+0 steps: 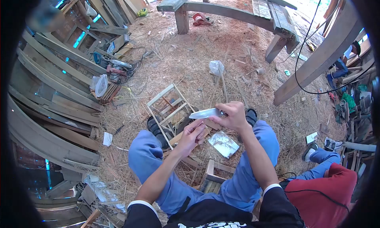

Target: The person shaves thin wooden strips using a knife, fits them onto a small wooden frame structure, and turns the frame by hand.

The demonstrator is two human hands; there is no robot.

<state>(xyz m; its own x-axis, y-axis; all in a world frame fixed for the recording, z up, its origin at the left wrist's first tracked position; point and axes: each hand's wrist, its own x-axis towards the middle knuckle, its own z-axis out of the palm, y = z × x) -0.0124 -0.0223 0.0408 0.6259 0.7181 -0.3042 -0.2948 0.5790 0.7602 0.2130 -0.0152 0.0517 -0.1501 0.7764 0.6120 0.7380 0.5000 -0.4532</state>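
Your right hand (232, 116) grips a silvery blade-like tool (204, 113); left hand (191, 136) pinched closed beside it, contents unclear, slatted wooden frame (161, 94) nearby.

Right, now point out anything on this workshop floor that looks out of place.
A crumpled plastic bag lies loose on the littered ground, and a white sheet nearer the camera has debris scattered over it; both look like stray rubbish.

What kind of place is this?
Probably a woodworking shop: long planks are stacked at one side, a circular saw sits beside them, and wood shavings seem scattered everywhere.
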